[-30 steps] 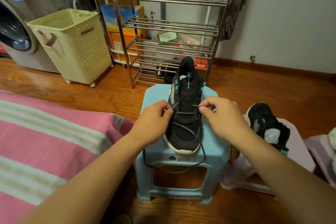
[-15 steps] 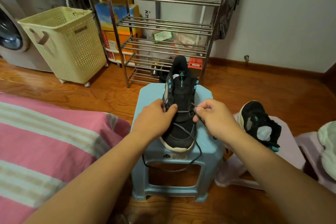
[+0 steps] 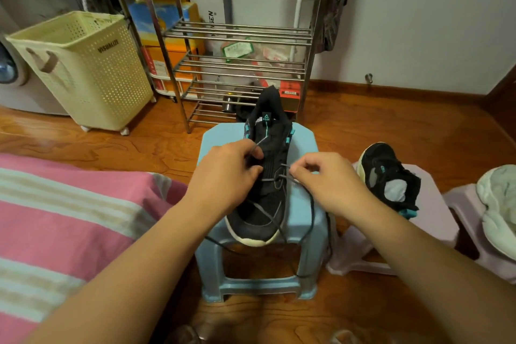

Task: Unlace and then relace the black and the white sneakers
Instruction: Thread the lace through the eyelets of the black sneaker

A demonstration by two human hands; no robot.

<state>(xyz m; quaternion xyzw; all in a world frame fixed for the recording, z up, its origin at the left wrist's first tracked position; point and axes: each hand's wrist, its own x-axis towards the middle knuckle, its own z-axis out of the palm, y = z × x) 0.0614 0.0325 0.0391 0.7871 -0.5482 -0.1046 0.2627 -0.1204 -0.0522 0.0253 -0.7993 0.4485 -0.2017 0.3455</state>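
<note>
Black sneaker [image 3: 265, 198] is sitting along the middle of the blue stool [image 3: 304, 220], toe twd the near edge, heel at the far edge. I'm pinching its dark lace [image 3: 308, 220] w/ both hands: my left hand [image 3: 231, 173] is gripping a strand at the shoe's left eyelets, my right hand [image 3: 324, 179] is nipping the other end betw thumb & forefinger just off the right side. Loose lace is hanging over the stool's front edge. 2nd black sneaker [image 3: 391, 179] is lying on the pink stool [image 3: 430, 220] at right; white sneaker [image 3: 499, 204] is at the far right.
</note>
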